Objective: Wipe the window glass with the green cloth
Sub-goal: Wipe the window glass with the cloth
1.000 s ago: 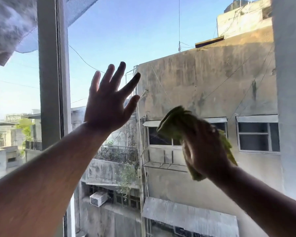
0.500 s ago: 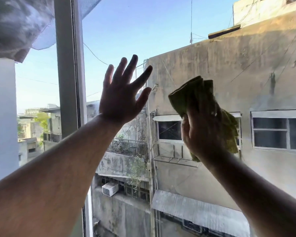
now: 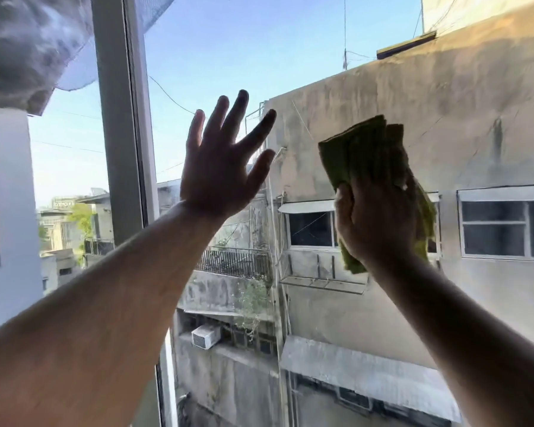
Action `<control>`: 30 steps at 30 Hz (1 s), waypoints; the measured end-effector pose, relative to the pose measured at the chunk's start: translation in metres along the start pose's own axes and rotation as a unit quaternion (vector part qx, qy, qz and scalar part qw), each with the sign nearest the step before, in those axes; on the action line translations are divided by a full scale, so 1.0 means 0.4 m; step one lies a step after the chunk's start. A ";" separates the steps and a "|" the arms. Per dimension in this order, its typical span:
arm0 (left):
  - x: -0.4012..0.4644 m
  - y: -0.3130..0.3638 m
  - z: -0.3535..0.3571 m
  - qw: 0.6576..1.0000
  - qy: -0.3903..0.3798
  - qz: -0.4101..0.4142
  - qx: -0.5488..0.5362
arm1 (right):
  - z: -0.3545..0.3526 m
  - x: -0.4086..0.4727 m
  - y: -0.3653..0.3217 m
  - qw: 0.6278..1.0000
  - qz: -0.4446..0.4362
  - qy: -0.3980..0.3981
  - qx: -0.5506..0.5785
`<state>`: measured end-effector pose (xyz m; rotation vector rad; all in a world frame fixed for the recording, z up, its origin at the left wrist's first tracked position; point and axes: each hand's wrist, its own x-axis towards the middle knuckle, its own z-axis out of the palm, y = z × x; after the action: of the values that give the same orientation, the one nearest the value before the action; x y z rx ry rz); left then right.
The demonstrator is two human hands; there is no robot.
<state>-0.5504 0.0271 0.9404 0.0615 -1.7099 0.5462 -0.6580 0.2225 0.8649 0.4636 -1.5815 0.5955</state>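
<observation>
Fingers of my right hand (image 3: 373, 223) grip green cloth (image 3: 364, 152), seemingly pressed on window glass (image 3: 321, 57); my left hand (image 3: 219, 177) splayed, empty, right of window frame (image 3: 117, 118).

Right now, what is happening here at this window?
A person is cleaning the window glass from inside. The right hand holds a bunched green cloth against the pane, in front of the grey building across the street. The left hand is raised with fingers spread, flat toward the glass beside the vertical window frame; whether it touches the pane I cannot tell.
</observation>
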 end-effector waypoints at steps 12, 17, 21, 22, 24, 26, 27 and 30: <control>0.005 0.010 -0.006 1.000 -0.010 -0.004 -0.005 | -0.083 -0.021 0.279 0.998 -0.048 -0.045 -0.018; -0.006 0.001 -0.008 1.000 -0.006 -0.001 0.002 | -0.007 -0.115 -0.010 0.999 -0.004 -0.016 0.030; 0.001 -0.004 -0.013 1.000 -0.010 0.008 -0.005 | -0.020 -0.238 -0.069 0.887 -0.440 -0.130 0.053; -0.001 -0.004 -0.013 1.000 -0.008 0.005 -0.003 | -0.027 -0.208 -0.018 0.884 -0.446 -0.130 0.053; -0.005 0.000 -0.008 1.000 0.000 0.001 0.002 | -0.034 -0.128 0.115 0.951 -0.285 -0.111 0.053; -0.005 0.001 -0.004 1.000 -0.002 0.000 0.002 | -0.056 -0.050 0.261 0.996 -0.066 -0.062 0.017; -0.003 0.001 -0.004 1.000 -0.004 -0.005 0.003 | -0.067 -0.022 0.315 0.999 0.026 -0.033 0.006; 0.002 0.002 -0.002 1.000 -0.007 -0.010 0.007 | -0.048 -0.011 0.271 0.975 0.223 -0.001 0.002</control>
<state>-0.5502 0.0283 0.9409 0.0933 -1.7178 0.5439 -0.7093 0.3189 0.8502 0.1057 -1.6975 0.9381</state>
